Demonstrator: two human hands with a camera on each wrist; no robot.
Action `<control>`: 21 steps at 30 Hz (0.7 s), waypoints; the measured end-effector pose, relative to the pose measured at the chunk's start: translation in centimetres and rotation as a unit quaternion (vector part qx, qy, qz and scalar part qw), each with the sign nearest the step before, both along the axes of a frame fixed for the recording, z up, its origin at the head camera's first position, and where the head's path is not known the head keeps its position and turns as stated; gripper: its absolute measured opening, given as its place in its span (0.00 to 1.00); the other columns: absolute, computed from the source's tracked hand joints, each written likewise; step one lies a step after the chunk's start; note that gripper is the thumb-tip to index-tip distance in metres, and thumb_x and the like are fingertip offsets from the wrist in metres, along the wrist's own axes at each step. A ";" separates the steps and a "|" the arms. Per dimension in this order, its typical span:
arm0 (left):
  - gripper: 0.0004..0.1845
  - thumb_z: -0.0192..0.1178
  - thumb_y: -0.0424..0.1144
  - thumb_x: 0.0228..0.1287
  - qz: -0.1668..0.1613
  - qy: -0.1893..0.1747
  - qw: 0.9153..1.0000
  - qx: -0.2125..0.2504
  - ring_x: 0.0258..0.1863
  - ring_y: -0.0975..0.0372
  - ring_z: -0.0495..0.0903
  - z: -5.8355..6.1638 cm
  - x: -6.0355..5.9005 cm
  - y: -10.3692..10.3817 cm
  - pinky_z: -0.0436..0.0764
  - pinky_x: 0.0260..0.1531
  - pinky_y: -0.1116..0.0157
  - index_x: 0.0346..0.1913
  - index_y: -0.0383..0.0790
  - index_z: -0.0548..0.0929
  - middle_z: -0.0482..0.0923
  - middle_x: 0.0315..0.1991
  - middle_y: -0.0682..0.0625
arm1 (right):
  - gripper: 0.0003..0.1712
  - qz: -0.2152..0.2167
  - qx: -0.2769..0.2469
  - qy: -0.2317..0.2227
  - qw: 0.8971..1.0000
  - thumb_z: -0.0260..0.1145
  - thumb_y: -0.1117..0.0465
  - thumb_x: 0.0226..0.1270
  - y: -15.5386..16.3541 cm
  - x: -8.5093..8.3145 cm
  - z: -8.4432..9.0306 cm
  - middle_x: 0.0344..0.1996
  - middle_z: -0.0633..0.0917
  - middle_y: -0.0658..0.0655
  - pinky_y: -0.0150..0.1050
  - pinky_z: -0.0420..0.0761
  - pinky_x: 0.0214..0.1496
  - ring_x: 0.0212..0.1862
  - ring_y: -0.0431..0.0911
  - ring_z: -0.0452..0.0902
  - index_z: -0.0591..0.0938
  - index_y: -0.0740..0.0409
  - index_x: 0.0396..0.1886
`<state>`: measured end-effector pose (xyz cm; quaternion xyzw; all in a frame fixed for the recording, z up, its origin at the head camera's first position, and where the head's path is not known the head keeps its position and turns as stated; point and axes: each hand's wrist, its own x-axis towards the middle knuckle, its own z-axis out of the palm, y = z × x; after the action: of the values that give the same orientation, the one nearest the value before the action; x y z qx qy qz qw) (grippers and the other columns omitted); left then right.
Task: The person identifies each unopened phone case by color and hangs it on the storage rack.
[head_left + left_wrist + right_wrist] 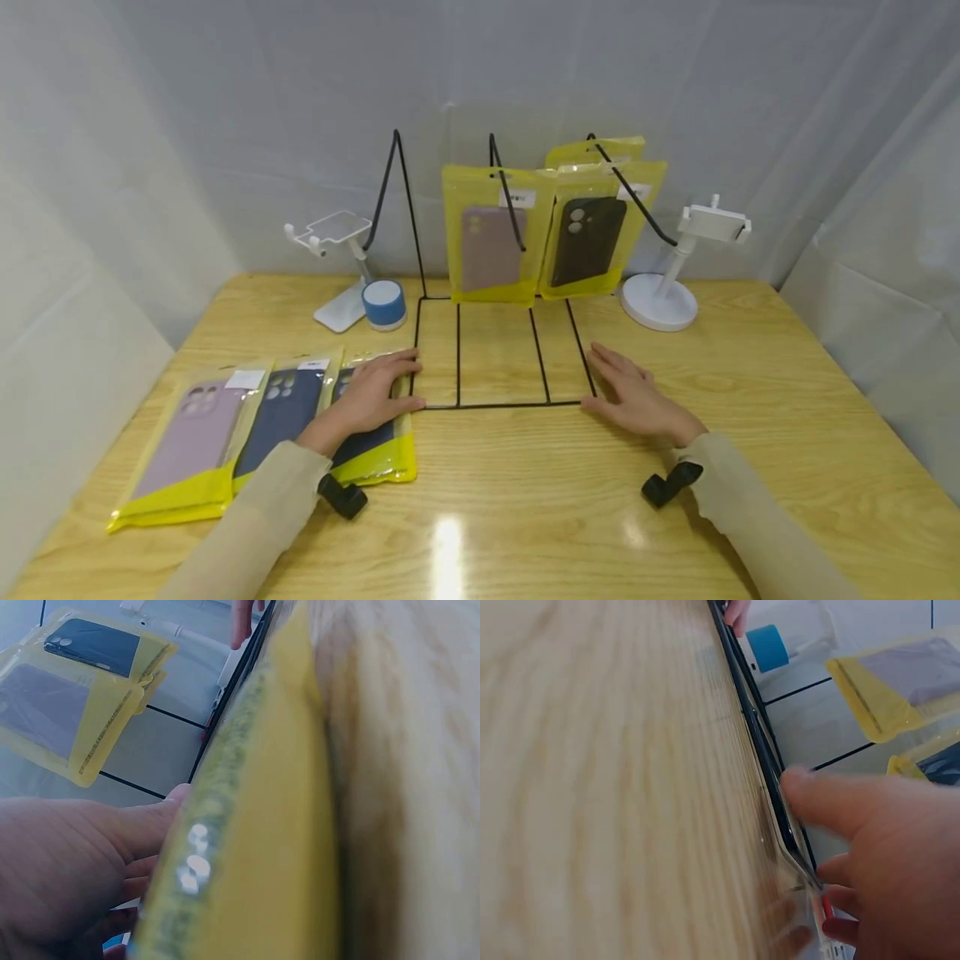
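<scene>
A black wire display rack (495, 406) stands on the wooden table, its three prongs sloping forward. At the left end of its base is my left hand (372, 392), fingers extended and thumb near the front corner, above a packaged navy phone case (367, 442). On the opposite side, my right hand (633, 396) has its fingers and thumb spread beside the base's right wire. Whether either hand presses the wire, I cannot tell. A yellow pouch with a lilac phone case (491, 258) hangs from the middle prong. Pouches with a black phone case (588, 242) in front hang from the right prong.
Left on the table lie pouches with a lilac case (187, 433) and a dark blue case (281, 408). Behind them are a white phone stand (341, 308) and a blue-and-white cylinder (384, 307). Another white stand (660, 302) is at back right. Pale curtains (525, 67) surround the table.
</scene>
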<state>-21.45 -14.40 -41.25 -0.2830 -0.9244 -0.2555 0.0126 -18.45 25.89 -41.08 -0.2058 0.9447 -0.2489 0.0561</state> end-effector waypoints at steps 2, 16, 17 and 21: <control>0.27 0.65 0.43 0.62 -0.001 0.001 1.000 0.000 0.66 0.41 0.65 0.0 -0.1 0.0 0.59 0.62 0.37 0.61 0.32 0.76 0.67 0.68 0.37 | 0.43 0.002 0.007 0.000 1.000 0.58 0.47 0.71 0.1 -0.1 -0.1 0.76 0.49 0.66 0.75 0.45 0.63 0.75 0.65 0.42 0.53 0.65 0.75; 0.27 0.65 0.43 0.62 -0.001 -0.002 1.000 0.000 0.67 0.41 0.64 0.1 0.1 0.0 0.58 0.62 0.37 0.60 0.32 0.77 0.66 0.68 0.36 | 0.42 -0.004 0.011 0.025 1.000 0.60 0.47 0.70 -0.1 -0.3 -1.4 0.74 0.54 0.64 0.70 0.47 0.63 0.74 0.65 0.45 0.56 0.62 0.75; 0.27 0.65 0.43 0.62 -0.001 -0.004 1.000 0.000 0.67 0.41 0.64 0.0 0.1 0.0 0.58 0.62 0.37 0.60 0.32 0.77 0.66 0.68 0.36 | 0.42 -0.005 0.007 0.031 0.999 0.60 0.47 0.70 -0.1 -0.3 -1.6 0.74 0.55 0.64 0.70 0.48 0.63 0.73 0.65 0.45 0.57 0.62 0.75; 0.26 0.66 0.42 0.61 0.001 -0.003 1.000 0.004 0.67 0.41 0.64 -0.1 0.1 0.0 0.58 0.62 0.37 0.59 0.32 0.77 0.66 0.68 0.36 | 0.39 -0.016 0.001 0.058 0.998 0.59 0.48 0.70 -0.2 -0.4 -2.3 0.73 0.58 0.64 0.66 0.50 0.61 0.72 0.64 0.48 0.60 0.62 0.73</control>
<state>-21.38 -14.37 -41.36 -0.2811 -0.9238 -0.2597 0.0115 -18.88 25.68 -43.36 -0.2045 0.9498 -0.2366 -0.0023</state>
